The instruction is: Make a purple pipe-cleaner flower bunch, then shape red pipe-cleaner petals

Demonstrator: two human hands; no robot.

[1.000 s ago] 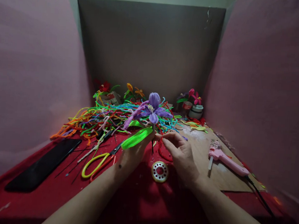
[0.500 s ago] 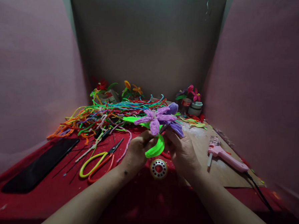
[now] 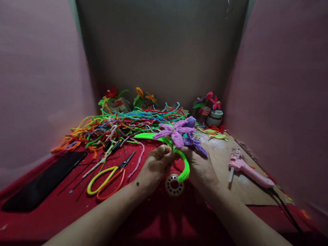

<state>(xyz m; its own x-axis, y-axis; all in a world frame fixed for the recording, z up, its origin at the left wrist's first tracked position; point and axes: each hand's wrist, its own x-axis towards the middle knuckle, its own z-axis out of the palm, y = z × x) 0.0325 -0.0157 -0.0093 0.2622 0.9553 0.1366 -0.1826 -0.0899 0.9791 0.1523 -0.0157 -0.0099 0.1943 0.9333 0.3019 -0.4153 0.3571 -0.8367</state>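
Both of my hands are closed around the stem of a pipe-cleaner flower bunch above the red cloth. A lilac flower (image 3: 176, 132) faces me, with darker purple blooms (image 3: 195, 143) behind it to the right. From the stem, one bright green leaf (image 3: 149, 136) reaches left and another green leaf (image 3: 185, 168) curls down between my hands. My left hand (image 3: 158, 163) pinches the stem just under the lilac flower. My right hand (image 3: 202, 169) grips from the other side, its fingertips mostly hidden behind the leaf. A roll of tape (image 3: 174, 185) lies below, partly covered by the curled leaf's tip.
Scissors (image 3: 106, 182) and a black phone-like slab (image 3: 44, 181) lie left on the red cloth (image 3: 73, 221). Behind them spreads a heap of coloured pipe cleaners (image 3: 120, 124). At right a pink glue gun (image 3: 250, 173) rests on a brown board (image 3: 226, 188). Finished flowers and a jar (image 3: 215, 117) stand at the back.
The flower bunch has turned and shifted slightly right in my hands. The curled leaf now hangs further right and lower, over the tape roll's edge. My left hand's fingers show more clearly.
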